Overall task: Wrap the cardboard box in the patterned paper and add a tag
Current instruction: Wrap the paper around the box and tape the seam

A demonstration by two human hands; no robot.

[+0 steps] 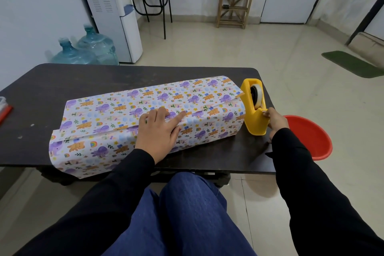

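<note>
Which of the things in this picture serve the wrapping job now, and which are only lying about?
In use: patterned paper, its overlap pressed flat by the left hand; yellow tape dispenser, pinched at its cutter by the right hand.

Lying about: red basin, water bottles, water dispenser, wooden shelf, green mat.

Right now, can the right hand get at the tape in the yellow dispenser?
Likely yes. The right hand is at the front end of the yellow dispenser and seems to pinch the tape at the cutter; nothing lies between. The left hand presses the patterned paper well aside.
</note>
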